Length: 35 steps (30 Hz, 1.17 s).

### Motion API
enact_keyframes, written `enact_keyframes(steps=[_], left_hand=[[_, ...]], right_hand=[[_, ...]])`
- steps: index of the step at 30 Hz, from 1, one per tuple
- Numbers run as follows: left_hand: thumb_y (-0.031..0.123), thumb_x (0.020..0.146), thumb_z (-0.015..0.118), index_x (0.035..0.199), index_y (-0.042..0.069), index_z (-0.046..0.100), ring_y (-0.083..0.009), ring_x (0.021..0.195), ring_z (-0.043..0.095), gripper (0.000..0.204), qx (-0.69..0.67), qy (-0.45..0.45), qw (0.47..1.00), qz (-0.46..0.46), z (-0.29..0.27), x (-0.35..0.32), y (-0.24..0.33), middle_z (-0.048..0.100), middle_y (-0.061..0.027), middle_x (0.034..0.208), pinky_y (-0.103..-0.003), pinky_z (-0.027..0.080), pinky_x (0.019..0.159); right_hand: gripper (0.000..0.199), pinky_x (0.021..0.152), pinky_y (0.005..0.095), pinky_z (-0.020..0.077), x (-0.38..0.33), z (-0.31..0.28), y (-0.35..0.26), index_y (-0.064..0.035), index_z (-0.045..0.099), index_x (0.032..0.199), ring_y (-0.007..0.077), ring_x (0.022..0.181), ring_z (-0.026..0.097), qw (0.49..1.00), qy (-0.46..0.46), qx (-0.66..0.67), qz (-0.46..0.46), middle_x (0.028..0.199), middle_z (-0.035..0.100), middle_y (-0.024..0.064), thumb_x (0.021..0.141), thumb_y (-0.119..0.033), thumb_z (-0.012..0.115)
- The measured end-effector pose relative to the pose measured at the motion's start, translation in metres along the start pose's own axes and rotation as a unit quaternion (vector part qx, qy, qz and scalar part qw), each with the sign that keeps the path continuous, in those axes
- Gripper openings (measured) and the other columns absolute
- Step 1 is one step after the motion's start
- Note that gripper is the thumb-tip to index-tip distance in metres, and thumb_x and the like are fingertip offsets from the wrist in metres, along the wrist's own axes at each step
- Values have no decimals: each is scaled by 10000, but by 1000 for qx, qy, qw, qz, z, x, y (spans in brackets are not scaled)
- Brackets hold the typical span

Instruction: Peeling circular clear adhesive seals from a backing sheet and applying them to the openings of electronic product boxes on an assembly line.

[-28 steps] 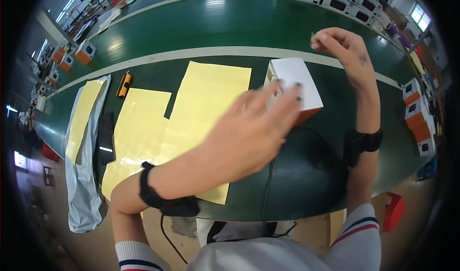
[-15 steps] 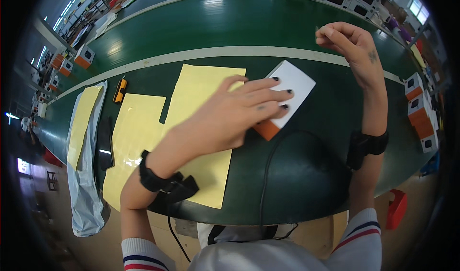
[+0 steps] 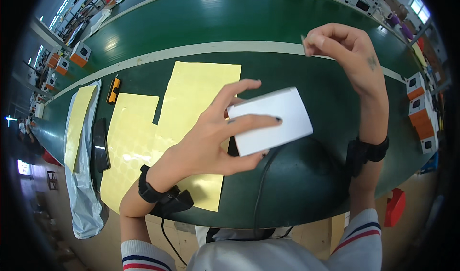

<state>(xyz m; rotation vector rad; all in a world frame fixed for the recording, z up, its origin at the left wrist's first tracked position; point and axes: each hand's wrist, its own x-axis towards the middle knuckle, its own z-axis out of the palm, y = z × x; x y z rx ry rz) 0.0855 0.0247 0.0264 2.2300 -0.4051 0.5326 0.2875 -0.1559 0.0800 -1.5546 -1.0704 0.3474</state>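
Dark green desk with a pale stripe running across it, big yellow backing sheets laid flat on it, orange-and-white boxes lined up along the edges. The left hand has fingers spread wide, gripping a flat white rectangular box over the desk's near edge. The right hand is raised, fingers pinched on a tiny clear sticker.

The left hand covers the near-left end of the white box, so that side cannot be read. What the right hand pinches is too small to tell, perhaps a sticker. The left hand also hides part of the yellow sheets.
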Motion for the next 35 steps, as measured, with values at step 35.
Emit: enact_keyframes(steps=[35], left_hand=[[107, 570, 750, 1040, 195, 706, -300, 1022, 583, 480, -153, -61, 986, -7, -8, -2, -13, 562, -152, 1146, -367, 499, 846]], right_hand=[[206, 803, 335, 537, -14, 30, -22, -49, 662, 963, 270, 874, 674, 921, -339, -115, -153, 993, 685, 122, 759, -70, 656]])
